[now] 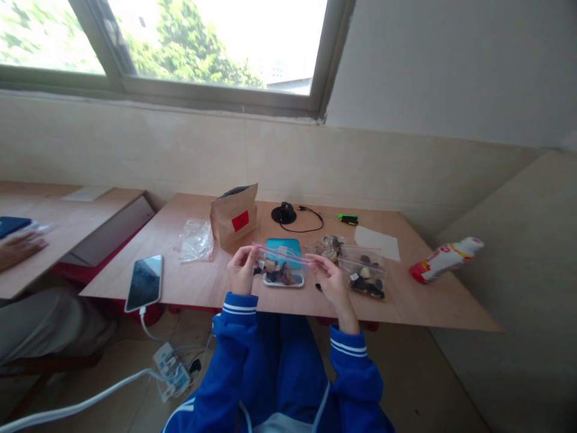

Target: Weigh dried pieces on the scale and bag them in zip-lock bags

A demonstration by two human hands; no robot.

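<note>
My left hand (242, 269) and my right hand (328, 276) each pinch one top corner of a clear zip bag (280, 269) that holds dark and brown lumps. The bag hangs between them just above a small scale with a blue top (283, 246) near the table's front edge. Two more filled zip bags (366, 273) lie on the table to the right of my right hand. Both wrists come out of blue sleeves with white stripes.
A brown paper pouch with a red label (234, 219) stands behind, with empty clear bags (195, 239) at its left. A phone (144, 281) lies on charge at the left edge. A white-and-red bottle (444, 258) lies right. Another person's hand (18, 248) rests on the neighbouring table.
</note>
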